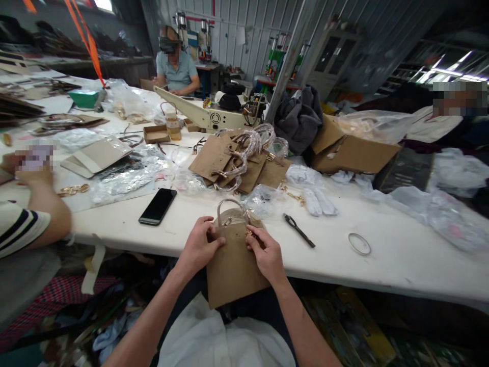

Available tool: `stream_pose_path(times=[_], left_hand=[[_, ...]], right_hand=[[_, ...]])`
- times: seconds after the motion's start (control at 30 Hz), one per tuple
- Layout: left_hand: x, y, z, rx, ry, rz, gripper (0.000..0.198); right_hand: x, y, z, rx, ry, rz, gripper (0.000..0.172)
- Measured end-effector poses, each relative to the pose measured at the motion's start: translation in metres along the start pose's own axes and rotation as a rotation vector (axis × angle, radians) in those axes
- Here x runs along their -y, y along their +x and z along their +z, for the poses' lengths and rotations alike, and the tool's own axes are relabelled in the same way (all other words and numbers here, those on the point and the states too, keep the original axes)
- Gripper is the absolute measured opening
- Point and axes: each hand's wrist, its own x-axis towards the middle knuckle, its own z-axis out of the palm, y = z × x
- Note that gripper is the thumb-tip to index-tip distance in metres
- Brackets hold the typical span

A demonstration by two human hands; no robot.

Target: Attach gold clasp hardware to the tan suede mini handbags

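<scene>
I hold a tan leather bag piece with a plastic-wrapped round handle against the near edge of the white table. My left hand grips its upper left edge, fingers curled. My right hand pinches the upper right edge by a small gold fitting. The lower part of the piece hangs over my lap.
A black phone lies left of my hands; a black tool and a metal ring lie to the right. A pile of similar bag pieces, white gloves and a cardboard box sit behind. A person's arm rests at left; another person sits far back.
</scene>
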Motion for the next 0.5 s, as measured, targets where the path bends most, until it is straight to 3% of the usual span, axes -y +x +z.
stream_pose_path(times=[0.13, 0.2, 0.3, 0.5], left_hand=[[-0.012, 0.000, -0.002, -0.105, -0.192, 0.023, 0.026], [-0.014, -0.002, 0.001, -0.153, -0.314, -0.084, 0.015], [-0.010, -0.005, 0.007, -0.168, -0.476, -0.277, 0.036], [-0.009, -0.003, 0.004, -0.115, -0.841, -0.431, 0.069]], right_hand=[[-0.002, 0.000, 0.001, -0.055, 0.047, 0.032, 0.045], [-0.003, 0.000, 0.002, -0.080, 0.108, 0.071, 0.048], [-0.003, 0.000, 0.003, -0.100, 0.180, 0.111, 0.049], [-0.003, 0.000, 0.005, -0.104, 0.163, 0.107, 0.048]])
